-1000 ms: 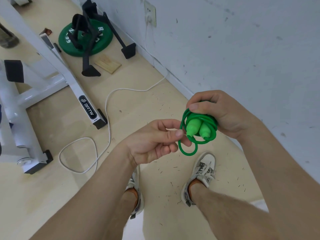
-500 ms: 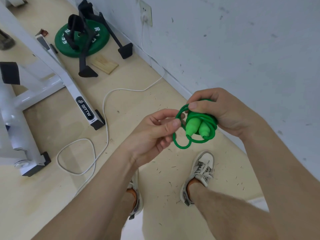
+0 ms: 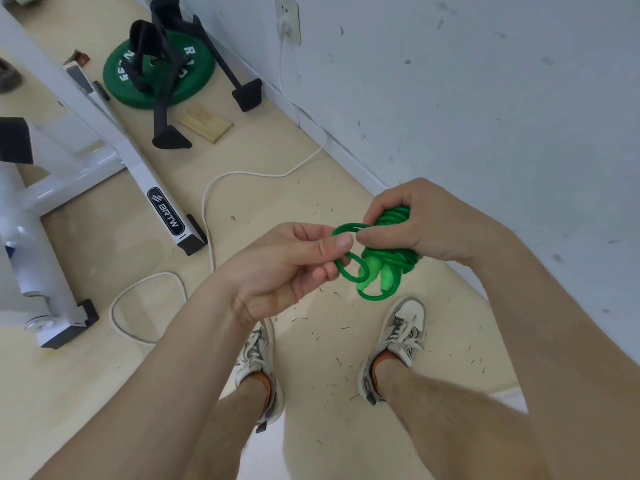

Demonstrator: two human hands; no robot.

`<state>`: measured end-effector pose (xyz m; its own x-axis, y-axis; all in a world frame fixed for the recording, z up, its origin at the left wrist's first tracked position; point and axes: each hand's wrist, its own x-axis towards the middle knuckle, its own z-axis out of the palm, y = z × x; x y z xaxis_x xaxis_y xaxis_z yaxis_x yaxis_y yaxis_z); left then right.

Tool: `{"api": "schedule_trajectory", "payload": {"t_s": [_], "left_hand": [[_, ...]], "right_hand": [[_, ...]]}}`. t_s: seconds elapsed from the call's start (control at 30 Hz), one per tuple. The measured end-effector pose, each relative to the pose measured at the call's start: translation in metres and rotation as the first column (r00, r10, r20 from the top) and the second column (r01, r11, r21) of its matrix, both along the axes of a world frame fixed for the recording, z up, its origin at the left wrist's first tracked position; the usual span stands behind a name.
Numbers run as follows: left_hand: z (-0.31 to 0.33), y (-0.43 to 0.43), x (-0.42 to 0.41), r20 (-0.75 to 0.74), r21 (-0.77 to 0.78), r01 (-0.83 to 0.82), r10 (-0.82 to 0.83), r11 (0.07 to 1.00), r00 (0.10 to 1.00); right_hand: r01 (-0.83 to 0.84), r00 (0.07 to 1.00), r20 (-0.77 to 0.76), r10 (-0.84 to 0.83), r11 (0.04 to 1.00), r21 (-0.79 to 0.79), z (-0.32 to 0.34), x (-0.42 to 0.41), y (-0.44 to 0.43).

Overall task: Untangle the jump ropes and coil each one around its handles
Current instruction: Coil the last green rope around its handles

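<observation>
Nearly finished, the green jump rope [image 3: 398, 259] is mostly coiled around its handles [image 3: 369, 271], clenched in the grip of the right hand [image 3: 427, 223] above the floor [image 3: 138, 237]. One loose loop [image 3: 344, 226] is left to wrap, pinched by the left hand [image 3: 287, 268]; no second rope shows.

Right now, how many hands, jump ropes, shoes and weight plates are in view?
Hands: 2, left hand, right hand
Green jump rope: 1
Shoes: 2, left shoe, right shoe
Green weight plate: 1
Total: 6
</observation>
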<state>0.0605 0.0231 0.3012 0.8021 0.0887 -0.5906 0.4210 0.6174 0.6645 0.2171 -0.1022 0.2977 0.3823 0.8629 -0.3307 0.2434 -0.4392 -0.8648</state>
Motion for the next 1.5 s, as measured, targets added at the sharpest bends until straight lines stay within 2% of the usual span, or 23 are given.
{"api": "schedule_trajectory", "payload": {"t_s": [0.1, 0.2, 0.37, 0.63, 0.77, 0.87, 1.0, 1.03, 1.13, 1.2, 1.3, 1.37, 1.47, 1.5], "left_hand": [[0.006, -0.001, -0.001, -0.017, 0.204, -0.004, 0.008, 0.979, 1.0], [0.005, -0.005, 0.0, -0.012, 0.424, -0.004, 0.01, 0.906, 1.0], [0.003, -0.01, 0.001, 0.011, 0.63, -0.03, 0.029, 0.776, 1.0], [0.005, -0.008, 0.001, -0.015, 0.697, 0.03, -0.027, 0.717, 1.0], [0.006, -0.003, -0.001, -0.1, 0.765, 0.156, -0.125, 0.625, 0.987], [0.001, -0.006, 0.0, -0.068, 0.775, 0.097, -0.07, 0.624, 0.995], [-0.008, -0.01, 0.006, 0.105, 0.745, -0.104, 0.038, 0.659, 0.994], [-0.008, -0.012, 0.006, 0.137, 0.761, -0.133, 0.042, 0.635, 0.99], [-0.008, -0.019, 0.004, 0.15, 0.866, -0.149, 0.035, 0.478, 0.988], [-0.01, -0.017, 0.004, 0.135, 0.884, -0.134, 0.028, 0.448, 0.99], [-0.016, -0.013, 0.007, 0.184, 0.865, -0.175, 0.028, 0.47, 0.983], [-0.019, -0.014, 0.008, 0.224, 0.773, -0.237, 0.097, 0.589, 0.97], [-0.021, -0.016, 0.007, 0.229, 0.555, -0.256, 0.151, 0.791, 0.962], [-0.021, -0.015, 0.006, 0.239, 0.492, -0.273, 0.173, 0.826, 0.955]], "right_hand": [[0.014, 0.997, 0.076, -0.014, 1.0, -0.006, -0.002, -0.003, 0.005], [0.036, 0.993, 0.116, -0.033, 0.999, -0.029, -0.003, -0.003, 0.006], [0.088, 0.987, 0.138, -0.079, 0.994, -0.061, -0.007, -0.004, 0.009], [0.13, 0.98, 0.163, -0.118, 0.989, -0.07, -0.008, -0.007, 0.011], [0.116, 0.977, 0.19, -0.101, 0.991, -0.07, -0.007, -0.01, 0.015], [0.133, 0.977, 0.177, -0.119, 0.989, -0.068, -0.006, -0.01, 0.014], [0.194, 0.981, -0.005, -0.195, 0.98, -0.034, -0.003, -0.006, 0.011], [0.201, 0.979, -0.033, -0.202, 0.979, -0.026, -0.003, -0.007, 0.011], [0.208, 0.977, -0.043, -0.209, 0.978, -0.016, -0.005, -0.01, 0.013], [0.244, 0.97, -0.012, -0.244, 0.97, -0.008, -0.006, -0.011, 0.015], [0.372, 0.928, -0.014, -0.372, 0.928, 0.032, -0.007, -0.011, 0.015], [0.451, 0.892, -0.071, -0.447, 0.891, 0.049, -0.007, -0.011, 0.016], [0.543, 0.834, -0.143, -0.533, 0.839, 0.035, -0.009, -0.016, 0.019], [0.566, 0.815, -0.168, -0.554, 0.824, 0.027, -0.01, -0.017, 0.02]]}}
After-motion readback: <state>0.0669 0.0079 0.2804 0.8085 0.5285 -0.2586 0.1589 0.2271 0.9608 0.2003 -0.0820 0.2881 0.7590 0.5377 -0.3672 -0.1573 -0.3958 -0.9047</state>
